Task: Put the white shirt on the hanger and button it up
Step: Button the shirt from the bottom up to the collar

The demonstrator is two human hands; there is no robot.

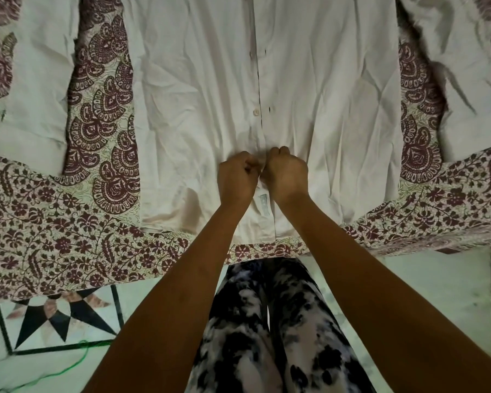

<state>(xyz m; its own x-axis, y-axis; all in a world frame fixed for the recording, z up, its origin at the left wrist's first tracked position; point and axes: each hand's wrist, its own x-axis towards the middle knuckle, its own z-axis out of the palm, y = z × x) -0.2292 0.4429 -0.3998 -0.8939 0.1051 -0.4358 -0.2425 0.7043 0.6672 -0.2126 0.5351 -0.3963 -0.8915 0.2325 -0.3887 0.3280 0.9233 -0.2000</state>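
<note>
The white shirt [199, 103] lies flat on the bed with its hem toward me and its sleeves spread to both sides. Its front placket runs up the middle, with a button [255, 112] and a dark buttonhole [270, 109] lying apart above my hands. My left hand [237, 174] pinches the left placket edge near the lower front. Close beside it, my right hand [286, 172] pinches the right placket edge, so the two hands nearly touch. A small label [263, 204] shows between my wrists. No hanger is in view.
A maroon paisley and floral bedsheet [68, 245] covers the bed, whose near edge [267, 255] runs just in front of my legs [267, 330]. Patterned floor tiles [60, 324] and a thin green cord [77, 361] lie at lower left.
</note>
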